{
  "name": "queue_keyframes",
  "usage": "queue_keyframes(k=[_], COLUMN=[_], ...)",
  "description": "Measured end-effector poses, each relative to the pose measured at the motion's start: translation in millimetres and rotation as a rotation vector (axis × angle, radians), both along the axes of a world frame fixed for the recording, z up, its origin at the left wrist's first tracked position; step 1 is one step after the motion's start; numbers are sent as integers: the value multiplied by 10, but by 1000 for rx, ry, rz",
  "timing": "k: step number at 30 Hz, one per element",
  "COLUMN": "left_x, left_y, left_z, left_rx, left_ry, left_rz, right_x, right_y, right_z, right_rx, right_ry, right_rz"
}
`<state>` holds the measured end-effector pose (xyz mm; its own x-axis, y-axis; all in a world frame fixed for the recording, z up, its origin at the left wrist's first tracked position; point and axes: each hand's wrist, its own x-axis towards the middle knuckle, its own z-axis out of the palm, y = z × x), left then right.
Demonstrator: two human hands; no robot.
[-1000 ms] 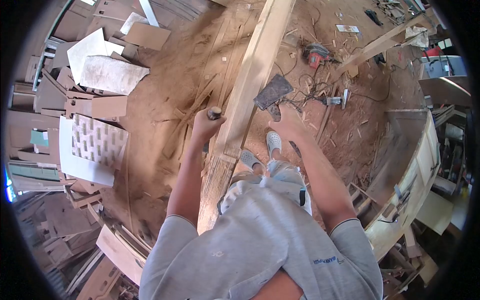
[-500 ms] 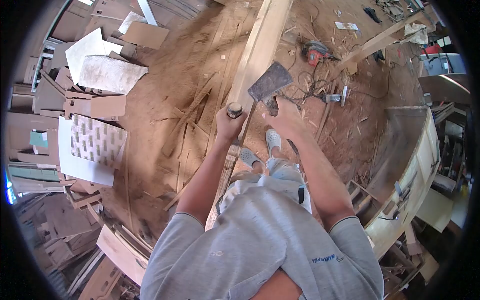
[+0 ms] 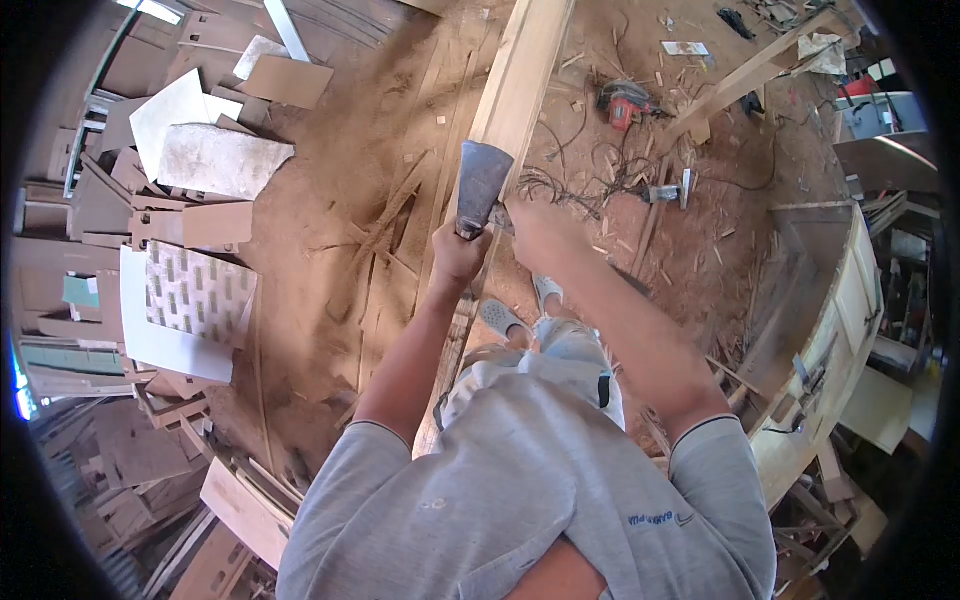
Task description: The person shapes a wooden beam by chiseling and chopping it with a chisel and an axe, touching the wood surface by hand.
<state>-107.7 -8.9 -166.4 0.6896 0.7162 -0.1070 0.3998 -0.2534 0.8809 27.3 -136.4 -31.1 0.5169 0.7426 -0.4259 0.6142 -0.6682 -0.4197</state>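
Observation:
A chisel (image 3: 469, 229) stands in the fist of my left hand (image 3: 460, 256), its round butt end facing up over the long wooden beam (image 3: 530, 62). My right hand (image 3: 530, 222) grips a hatchet (image 3: 484, 182), whose broad dark head lies right above the chisel's butt. They look in contact or nearly so. The chisel's lower end is hidden behind my left hand. Below my hands the beam runs on toward my body, partly covered by my left forearm.
A red power tool (image 3: 624, 105) and tangled cables lie on the dirt floor to the right. A wooden box (image 3: 850, 260) stands at the right. Boards and a patterned panel (image 3: 198, 290) are piled at the left. A slanted timber (image 3: 750, 80) is at the upper right.
My left hand has moved right onto the beam with the chisel. My right hand has swung the hatchet left, so that its head now covers part of the chisel's top.

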Motion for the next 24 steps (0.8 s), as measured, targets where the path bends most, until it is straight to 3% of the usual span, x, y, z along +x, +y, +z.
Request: queue_keyframes(k=[3, 6, 9, 12, 15, 21, 24], left_x=[48, 33, 19, 49, -4, -14, -144], left_y=[-5, -37, -55, -86, -81, -68, -86], left_z=[-31, -17, -31, 43, 24, -90, -122], left_rx=[4, -7, 27, 1, -27, 29, 32], left_ry=[-49, -85, -9, 0, 31, 0, 51], left_rz=[5, 43, 29, 38, 34, 23, 59], right_x=[222, 188, 28, 221, 170, 142, 46], right_y=[-24, 39, 13, -32, 63, -53, 20], right_z=[13, -152, -216, -98, -36, -337, -413], right_rx=[111, 263, 32, 103, 207, 45, 201], right_ry=[23, 17, 14, 69, 109, 103, 91], right_rz=[59, -232, -18, 79, -249, 89, -231])
